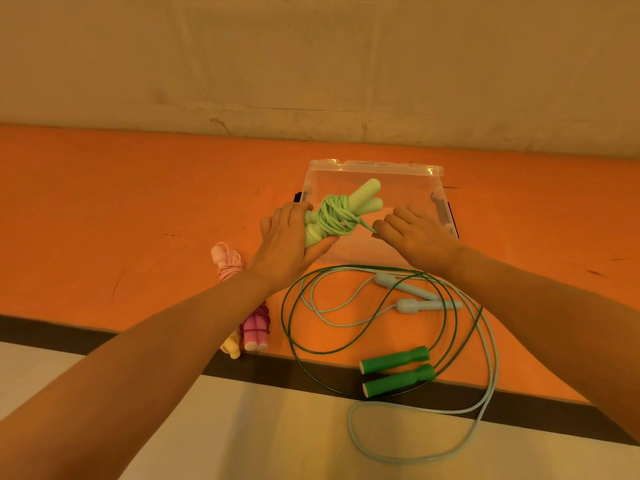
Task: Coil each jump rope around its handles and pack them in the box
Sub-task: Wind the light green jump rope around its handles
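Two hands work the light green rope (334, 216) just above the clear box (429, 174). The left hand (287, 242) grips both handles at their lower ends, probably to keep the coil from loosening; the right hand (417, 233), at 3 o'clock from the coil, pinches the loose cord end, apparently to tuck it in.

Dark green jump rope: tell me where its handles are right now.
In the head view, the dark green handles lie side by side near the table's front edge, lower right, just below the pale blue handles and clear of both hands.
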